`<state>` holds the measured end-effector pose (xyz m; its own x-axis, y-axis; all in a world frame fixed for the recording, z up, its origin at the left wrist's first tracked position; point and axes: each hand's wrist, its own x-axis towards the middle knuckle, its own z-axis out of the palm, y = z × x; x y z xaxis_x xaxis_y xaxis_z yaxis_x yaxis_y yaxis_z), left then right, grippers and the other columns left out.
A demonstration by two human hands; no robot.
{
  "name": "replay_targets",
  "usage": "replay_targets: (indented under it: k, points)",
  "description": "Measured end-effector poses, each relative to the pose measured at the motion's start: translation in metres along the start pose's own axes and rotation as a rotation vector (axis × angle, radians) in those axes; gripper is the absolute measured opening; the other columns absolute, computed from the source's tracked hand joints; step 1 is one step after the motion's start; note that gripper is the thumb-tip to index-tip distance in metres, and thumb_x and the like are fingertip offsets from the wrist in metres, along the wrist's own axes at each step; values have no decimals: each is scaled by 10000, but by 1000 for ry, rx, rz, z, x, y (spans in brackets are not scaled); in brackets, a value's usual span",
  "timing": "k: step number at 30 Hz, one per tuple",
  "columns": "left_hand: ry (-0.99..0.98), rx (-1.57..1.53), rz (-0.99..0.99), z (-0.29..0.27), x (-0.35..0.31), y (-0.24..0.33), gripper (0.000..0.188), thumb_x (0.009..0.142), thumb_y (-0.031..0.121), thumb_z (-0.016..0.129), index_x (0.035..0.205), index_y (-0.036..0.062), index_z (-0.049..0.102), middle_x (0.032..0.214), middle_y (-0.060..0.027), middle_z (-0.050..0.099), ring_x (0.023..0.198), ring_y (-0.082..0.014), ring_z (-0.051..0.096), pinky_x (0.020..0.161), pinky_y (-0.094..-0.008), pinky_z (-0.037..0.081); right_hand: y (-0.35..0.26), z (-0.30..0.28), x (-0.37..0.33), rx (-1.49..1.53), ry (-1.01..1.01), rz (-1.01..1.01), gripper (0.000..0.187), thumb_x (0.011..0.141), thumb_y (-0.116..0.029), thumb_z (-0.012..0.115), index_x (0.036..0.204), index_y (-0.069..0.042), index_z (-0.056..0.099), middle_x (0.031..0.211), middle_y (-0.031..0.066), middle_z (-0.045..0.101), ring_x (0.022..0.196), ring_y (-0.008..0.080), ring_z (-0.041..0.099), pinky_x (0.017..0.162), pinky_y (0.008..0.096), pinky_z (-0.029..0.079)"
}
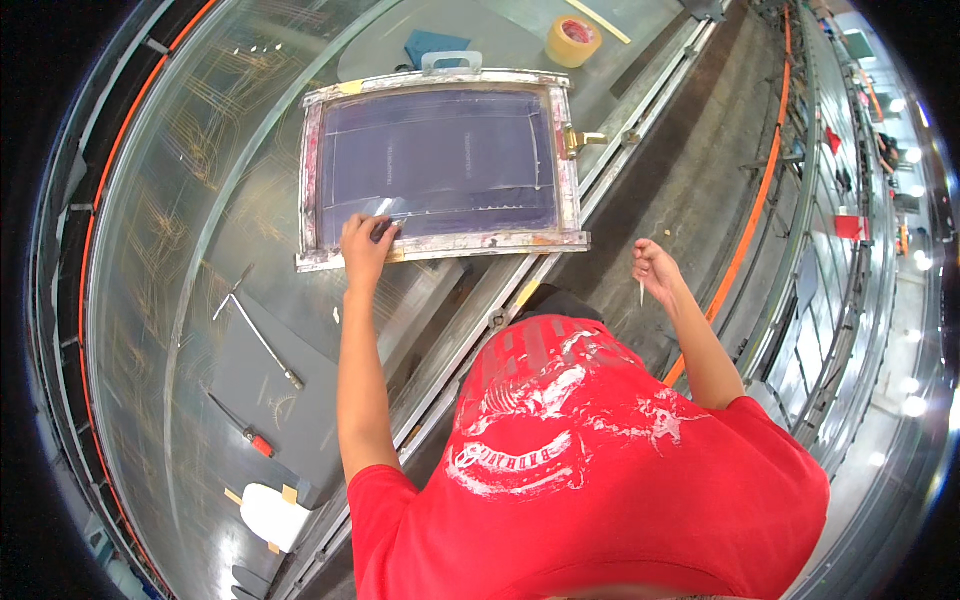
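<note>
A framed printing screen (440, 145) with dark purple mesh and a paint-stained pale border lies in front of me. At its near left corner is my left hand (366, 250), fingers curled together over the near border. A small glossy clear strip (389, 208) shows at its fingertips, but what the fingers pinch is hard to make out. Off to the right, away from the screen, my right hand (655, 272) is closed, with a narrow pale strip (642, 292) hanging from its fingers. A brass-coloured clamp (586, 141) sits at the frame's right side.
Beyond the frame are a yellowish tape roll (573, 41) and a blue piece (437, 46). On the table at left lie a T-shaped metal tool (262, 338), a red-handled tool (259, 443) and a white pad (274, 517). A metal rail (640, 135) edges the table; an orange line (757, 210) runs beyond.
</note>
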<state>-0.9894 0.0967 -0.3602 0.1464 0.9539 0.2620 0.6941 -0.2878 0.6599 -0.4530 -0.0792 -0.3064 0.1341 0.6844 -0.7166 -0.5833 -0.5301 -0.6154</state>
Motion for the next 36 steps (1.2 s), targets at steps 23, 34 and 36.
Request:
replay_targets:
  k: [23,34,36]
  points:
    - [-139,56,269,120,23,123,109,818,152,706,899,100,760,908,-59,619,886,-287,596,770,-424,473,-42,168,79,-1056,-139,-417,425,873,-7,403,1198,-60,670,967,78,628,758,239,624,720,340,492]
    - [-155,148,200,139,9,161,183,851,203,661,997,219,769,1069,-47,604,1042,-243,555,849,-407,428,-3,168,114,-1758,-226,-1356,205,791,-157,724,983,-90,750,921,57,603,907,274,590,773,393,502]
    - [-152,155,228,132,12,159,182,852,216,658,984,238,781,1119,-49,600,1088,-242,538,882,-419,413,-6,168,117,-1734,-261,-1364,175,786,-167,732,944,-94,754,913,43,607,901,266,591,771,389,500]
